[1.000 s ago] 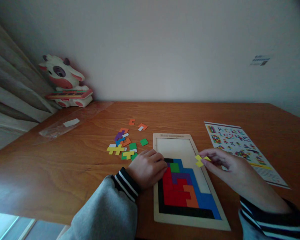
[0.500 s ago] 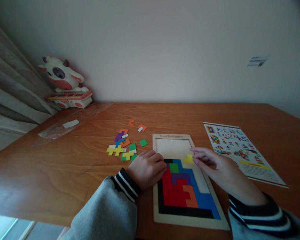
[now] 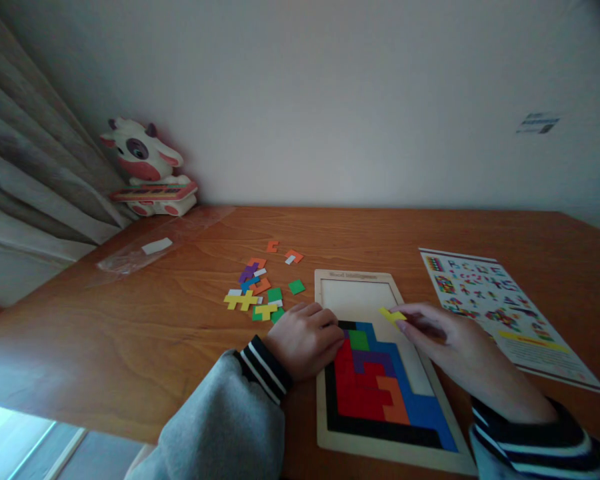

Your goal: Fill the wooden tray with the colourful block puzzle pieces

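On my feed, the right hand (image 3: 437, 333) pinches a yellow piece (image 3: 393, 315) between thumb and fingers. I see the piece over the bare upper part of a wooden tray (image 3: 359, 275), near its right rim; whether it touches the base, I can't tell from here. The left hand (image 3: 307, 341) lies on the tray's left rim, fingers curled and their tips hidden, so I can't tell whether it grips anything.

Below the bare part I have red (image 3: 350, 393), blue (image 3: 425, 410), purple (image 3: 374, 362), orange (image 3: 397, 405), green (image 3: 359, 341) and black pieces (image 3: 380, 430) fitted together in the tray. Left of it, loose pieces (image 3: 275, 294) lie scattered on the bench (image 3: 190, 347), some overlapping. To the right I see a printed sheet (image 3: 510, 320), partly behind the right hand.
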